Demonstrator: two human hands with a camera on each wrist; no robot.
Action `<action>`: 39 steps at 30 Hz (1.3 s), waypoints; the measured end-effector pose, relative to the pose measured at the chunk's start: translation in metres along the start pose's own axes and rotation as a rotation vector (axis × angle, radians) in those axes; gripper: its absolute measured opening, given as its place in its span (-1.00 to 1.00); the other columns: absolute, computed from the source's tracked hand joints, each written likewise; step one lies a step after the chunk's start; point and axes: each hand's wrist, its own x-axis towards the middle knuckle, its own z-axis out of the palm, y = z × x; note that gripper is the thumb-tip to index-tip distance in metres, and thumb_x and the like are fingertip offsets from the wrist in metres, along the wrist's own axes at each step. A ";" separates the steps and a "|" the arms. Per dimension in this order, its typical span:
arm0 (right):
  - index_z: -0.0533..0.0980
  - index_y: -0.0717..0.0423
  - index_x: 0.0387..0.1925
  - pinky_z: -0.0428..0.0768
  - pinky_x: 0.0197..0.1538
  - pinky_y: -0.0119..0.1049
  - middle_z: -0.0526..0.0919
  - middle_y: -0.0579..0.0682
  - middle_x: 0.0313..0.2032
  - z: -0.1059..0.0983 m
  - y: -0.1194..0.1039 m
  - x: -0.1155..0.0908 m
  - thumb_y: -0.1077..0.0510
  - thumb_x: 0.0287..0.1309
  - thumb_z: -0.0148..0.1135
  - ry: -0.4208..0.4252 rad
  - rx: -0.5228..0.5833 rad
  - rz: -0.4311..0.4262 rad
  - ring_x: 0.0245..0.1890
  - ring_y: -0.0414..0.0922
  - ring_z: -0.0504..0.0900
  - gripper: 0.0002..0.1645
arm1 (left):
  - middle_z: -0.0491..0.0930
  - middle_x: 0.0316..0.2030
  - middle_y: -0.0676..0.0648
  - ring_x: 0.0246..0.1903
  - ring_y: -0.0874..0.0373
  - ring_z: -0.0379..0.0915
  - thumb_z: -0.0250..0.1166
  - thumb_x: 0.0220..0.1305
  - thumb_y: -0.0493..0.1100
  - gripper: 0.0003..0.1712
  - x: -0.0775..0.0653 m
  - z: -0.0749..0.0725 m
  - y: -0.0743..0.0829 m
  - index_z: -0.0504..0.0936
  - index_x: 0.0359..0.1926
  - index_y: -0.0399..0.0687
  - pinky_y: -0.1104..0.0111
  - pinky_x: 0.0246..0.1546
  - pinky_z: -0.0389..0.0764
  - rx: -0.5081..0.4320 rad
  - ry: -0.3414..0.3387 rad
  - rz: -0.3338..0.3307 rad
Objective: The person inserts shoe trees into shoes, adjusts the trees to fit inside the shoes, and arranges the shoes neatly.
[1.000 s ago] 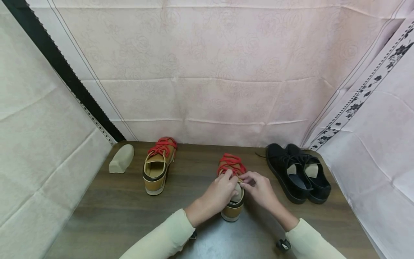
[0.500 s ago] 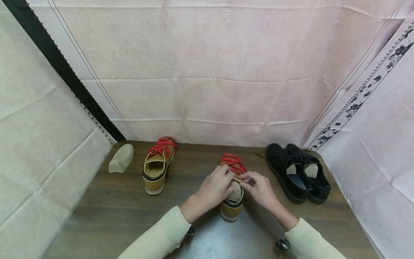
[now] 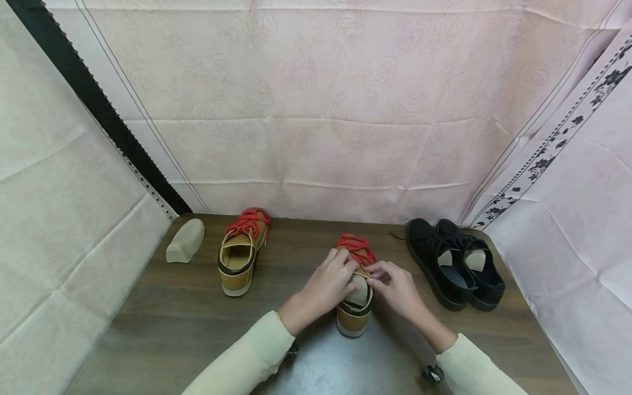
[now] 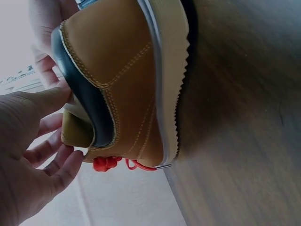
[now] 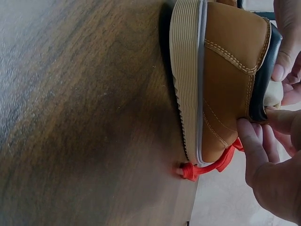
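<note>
A tan sneaker (image 3: 351, 322) with red laces and a dark collar stands on the wooden surface, heel towards me. Inside its opening sits a pale, rounded shoe insert (image 3: 359, 292), partly covered by my fingers. My right hand (image 3: 397, 286) pinches the right edge of the opening between thumb and fingers, just behind the laces (image 5: 190, 172). On the other side, my left hand (image 3: 323, 288) has its thumb by the collar and pale insert. Its curled fingers hold the tongue (image 4: 77, 131) in the left wrist view.
The matching tan sneaker (image 3: 237, 271) stands to the left with an open mouth. Beyond it lies a loose pale insert (image 3: 185, 241). A pair of black shoes (image 3: 449, 269) with pale inserts stands at the right. Patterned cloth (image 3: 316, 148) hangs behind the board's back edge.
My left hand has shifted slightly up and left towards the laces, uncovering more of the pale insert. The right hand has barely moved, and the sneaker stays in place.
</note>
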 end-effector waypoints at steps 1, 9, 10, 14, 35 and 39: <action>0.71 -0.04 -0.11 0.69 -0.19 -0.35 0.68 -0.11 -0.31 0.000 0.000 0.000 0.26 0.17 0.50 0.001 -0.002 0.000 -0.29 -0.21 0.67 -0.74 | 0.54 -0.06 -0.03 -0.10 0.11 0.40 0.53 0.19 0.10 -0.55 0.000 0.001 0.000 0.71 -0.01 -0.03 0.40 -0.12 0.65 0.006 0.005 0.005; 0.71 -0.02 -0.10 0.69 -0.18 -0.35 0.67 -0.10 -0.30 0.000 0.000 -0.001 0.26 0.16 0.50 0.001 0.001 0.008 -0.28 -0.20 0.66 -0.73 | 0.54 -0.07 -0.03 -0.12 0.12 0.41 0.53 0.21 0.07 -0.59 0.002 0.007 -0.004 0.71 -0.02 -0.02 0.40 -0.13 0.64 0.048 0.028 0.051; 0.71 -0.02 -0.10 0.69 -0.18 -0.35 0.67 -0.10 -0.31 0.001 -0.001 -0.001 0.26 0.16 0.50 0.001 0.003 0.008 -0.28 -0.20 0.66 -0.73 | 0.54 -0.06 -0.03 -0.10 0.11 0.41 0.53 0.22 0.05 -0.60 0.002 0.006 -0.004 0.71 -0.01 -0.02 0.40 -0.12 0.65 0.044 0.023 0.055; 0.70 -0.01 -0.11 0.69 -0.18 -0.36 0.67 -0.09 -0.30 0.001 -0.001 -0.001 0.26 0.16 0.50 0.000 0.005 0.009 -0.27 -0.20 0.66 -0.74 | 0.54 -0.02 -0.02 -0.03 0.10 0.42 0.55 0.21 -0.05 -0.61 0.002 0.000 -0.008 0.70 0.03 0.00 0.40 -0.07 0.65 0.022 -0.017 0.066; 0.71 -0.01 -0.12 0.69 -0.20 -0.37 0.68 -0.08 -0.30 -0.001 -0.001 -0.002 0.27 0.14 0.52 0.002 0.012 0.018 -0.28 -0.19 0.67 -0.74 | 0.54 -0.09 -0.04 -0.09 0.11 0.46 0.52 0.23 -0.15 -0.68 0.007 0.011 -0.012 0.67 -0.02 -0.05 0.42 -0.10 0.65 0.130 0.049 0.176; 0.71 -0.01 -0.11 0.69 -0.18 -0.37 0.68 -0.09 -0.29 -0.001 -0.002 -0.002 0.26 0.15 0.51 -0.005 0.004 0.018 -0.28 -0.19 0.67 -0.73 | 0.57 -0.13 -0.06 -0.12 0.11 0.50 0.38 0.34 -0.29 -0.79 0.008 0.016 -0.012 0.67 -0.03 -0.07 0.43 -0.09 0.66 0.172 0.094 0.199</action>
